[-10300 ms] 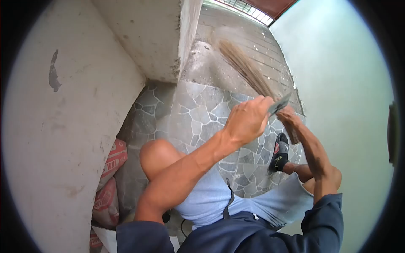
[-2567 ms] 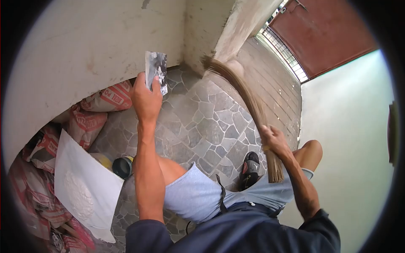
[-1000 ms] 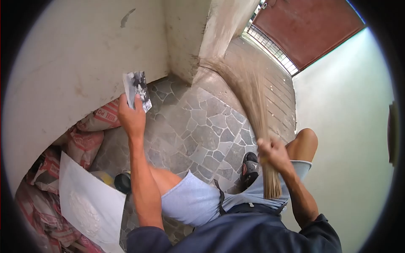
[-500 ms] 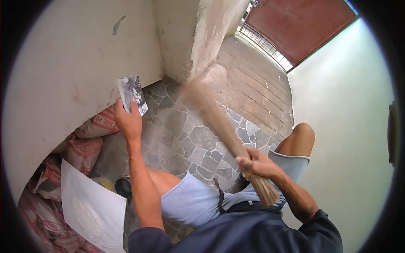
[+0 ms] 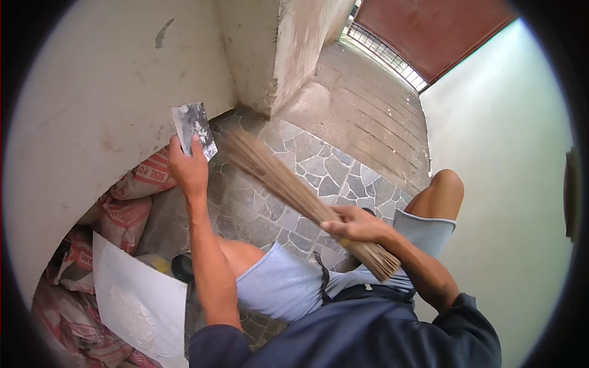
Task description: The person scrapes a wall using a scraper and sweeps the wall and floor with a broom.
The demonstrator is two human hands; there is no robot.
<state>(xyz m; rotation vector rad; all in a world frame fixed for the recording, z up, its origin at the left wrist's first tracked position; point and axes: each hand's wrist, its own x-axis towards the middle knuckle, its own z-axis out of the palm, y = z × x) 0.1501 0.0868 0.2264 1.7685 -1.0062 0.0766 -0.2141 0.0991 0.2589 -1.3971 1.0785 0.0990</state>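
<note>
My left hand (image 5: 189, 172) is closed on a flat rectangular plate (image 5: 195, 129), dark grey with white smears, its thumb pressed on the face. It is held up close to the wall. Wrapped around a stick broom (image 5: 288, 184), a long bundle of thin brown sticks, is my right hand (image 5: 356, 223). The hand grips it near its bound end, and loose stick ends poke out behind toward my lap. The broom's blurred far end is up and to the left, just right of the plate, above the stone floor (image 5: 319, 165).
Red-printed sacks (image 5: 123, 218) are piled under the wall (image 5: 123, 80) at left. A white board (image 5: 147, 288) with pale powder lies before them, beside a dark round container (image 5: 182, 268). A rough concrete ramp (image 5: 362, 104) leads to a red gate (image 5: 429, 37).
The broom's far end has swung left, from near the wall corner toward the plate. My right hand has shifted slightly up and left. The left hand stays nearly still.
</note>
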